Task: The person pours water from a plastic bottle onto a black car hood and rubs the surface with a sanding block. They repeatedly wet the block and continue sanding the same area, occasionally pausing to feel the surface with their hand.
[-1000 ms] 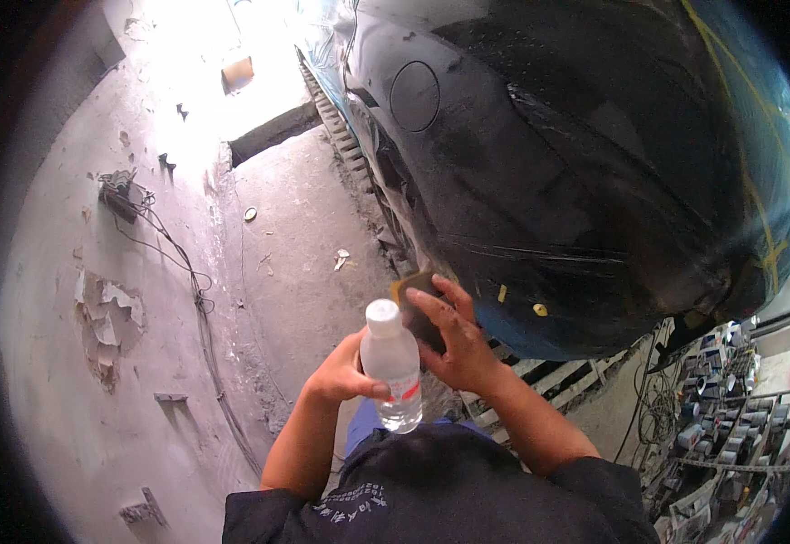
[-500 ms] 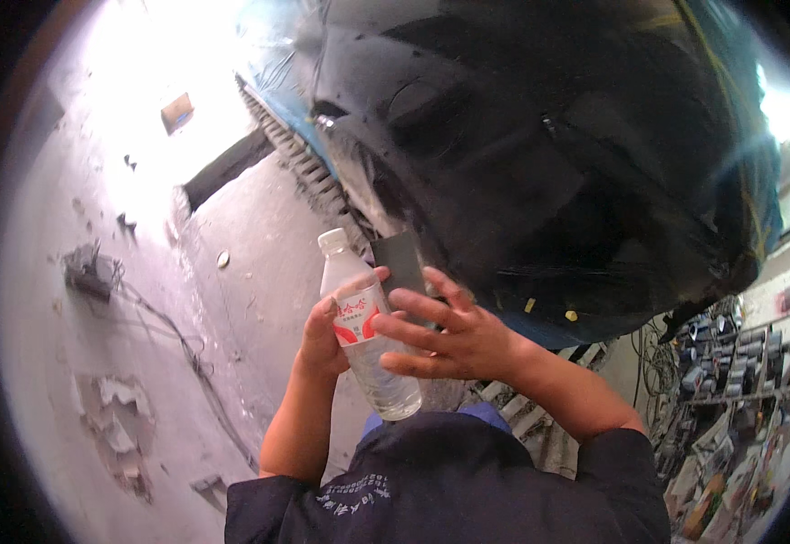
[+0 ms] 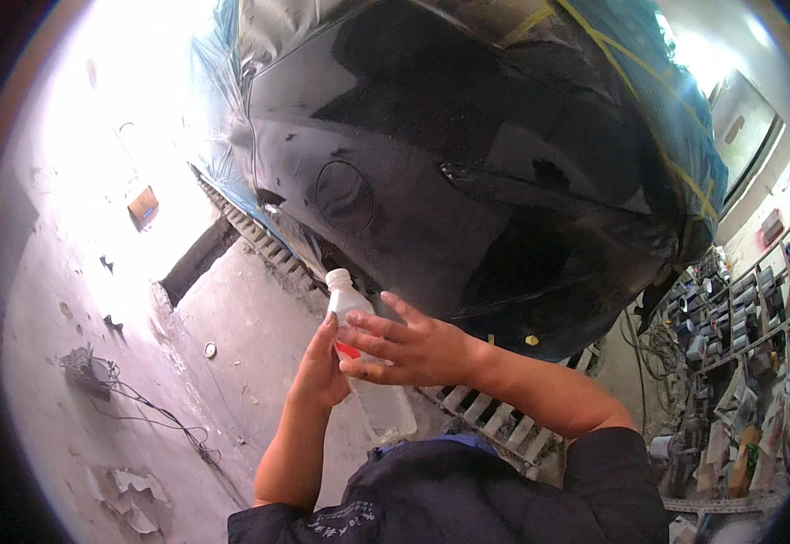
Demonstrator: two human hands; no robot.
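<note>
Upright but slightly tilted, a clear plastic bottle (image 3: 381, 412) with a white cap and a red-and-white label stands out in front of my body. My left hand (image 3: 321, 374) is closed around its left side. Across the front of the bottle lies my right hand (image 3: 404, 346), fingers spread apart and covering most of the label. Whether those fingers press on the bottle I cannot tell. Just beyond both hands is a glossy dark car body (image 3: 431, 181), with a round outline on its panel.
Blue plastic sheeting (image 3: 218, 145) and yellow tape cover the car's edges. Slatted floor grating (image 3: 495, 419) runs under the car's near edge. A shelf (image 3: 749, 340) of cans and parts stands at the right. Cables (image 3: 173, 422) and a cardboard piece (image 3: 143, 207) lie on the left floor.
The dark flat sheet seen behind my right hand is out of sight now. My right hand has shifted left over the bottle's label. More of the car shows as the view has moved.
</note>
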